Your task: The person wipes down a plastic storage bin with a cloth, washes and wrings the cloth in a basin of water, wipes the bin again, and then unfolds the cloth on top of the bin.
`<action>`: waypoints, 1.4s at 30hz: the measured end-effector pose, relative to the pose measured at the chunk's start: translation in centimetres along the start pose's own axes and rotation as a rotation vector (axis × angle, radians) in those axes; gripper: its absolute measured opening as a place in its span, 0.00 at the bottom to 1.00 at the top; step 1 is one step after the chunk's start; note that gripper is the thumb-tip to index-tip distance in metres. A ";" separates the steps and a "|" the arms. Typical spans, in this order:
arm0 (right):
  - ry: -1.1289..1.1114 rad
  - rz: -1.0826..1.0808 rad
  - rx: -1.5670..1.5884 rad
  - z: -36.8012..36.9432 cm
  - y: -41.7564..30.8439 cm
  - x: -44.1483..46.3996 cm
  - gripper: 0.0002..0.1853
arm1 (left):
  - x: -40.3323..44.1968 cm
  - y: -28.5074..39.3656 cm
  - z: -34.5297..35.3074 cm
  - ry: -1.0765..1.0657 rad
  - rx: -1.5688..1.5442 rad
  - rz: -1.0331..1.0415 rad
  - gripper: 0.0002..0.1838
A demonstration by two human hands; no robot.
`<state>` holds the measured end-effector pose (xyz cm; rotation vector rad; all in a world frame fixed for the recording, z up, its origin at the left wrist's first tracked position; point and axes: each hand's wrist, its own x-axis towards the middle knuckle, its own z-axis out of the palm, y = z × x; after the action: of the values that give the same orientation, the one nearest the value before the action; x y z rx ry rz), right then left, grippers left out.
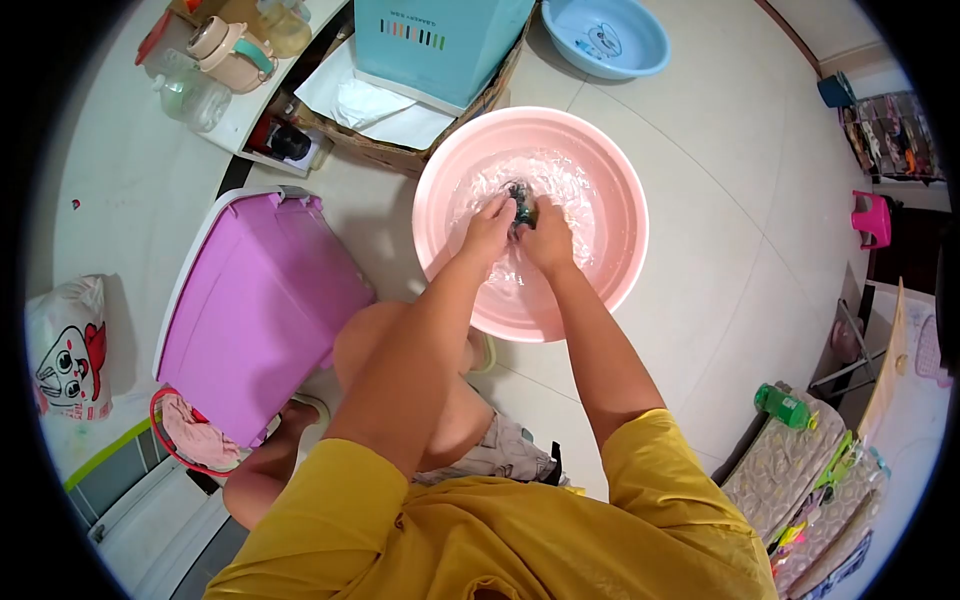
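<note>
A pink basin [433,190] of rippling water stands on the floor in front of me. Both my hands are inside it, close together near its middle. My left hand [490,228] is closed on the left side of a small dark object [521,205] with a greenish tint. On the opposite side, my right hand [548,236] grips the same object with bent fingers. What kind of thing it is I cannot make out, since my fingers and the splashing water partly cover it.
A purple storage box [260,310] stands at left. Behind the basin are a teal box [435,50] in a carton and a blue basin [600,40]. A low cabinet at upper left bears a beige jug [228,55]. A green bottle [783,406] lies on a patterned cushion [775,470] at right.
</note>
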<state>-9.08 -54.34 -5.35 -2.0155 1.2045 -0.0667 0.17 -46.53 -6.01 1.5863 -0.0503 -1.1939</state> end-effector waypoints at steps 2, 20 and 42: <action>-0.069 -0.036 0.212 0.5 0.2 0.3 0.17 | -1.1 1.8 0.1 -0.110 -0.281 -0.213 0.22; 0.324 -0.201 -0.322 -0.3 1.9 -0.3 0.09 | -3.3 -0.3 0.1 0.243 0.810 0.363 0.21; 0.075 -0.052 -0.177 0.0 -4.8 -1.5 0.19 | -0.4 0.1 -0.3 -0.027 -0.609 -0.161 0.15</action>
<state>-6.40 -51.97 -1.78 -2.2164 1.2414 -0.0631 0.22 -46.10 -5.69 1.0502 0.3959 -1.2067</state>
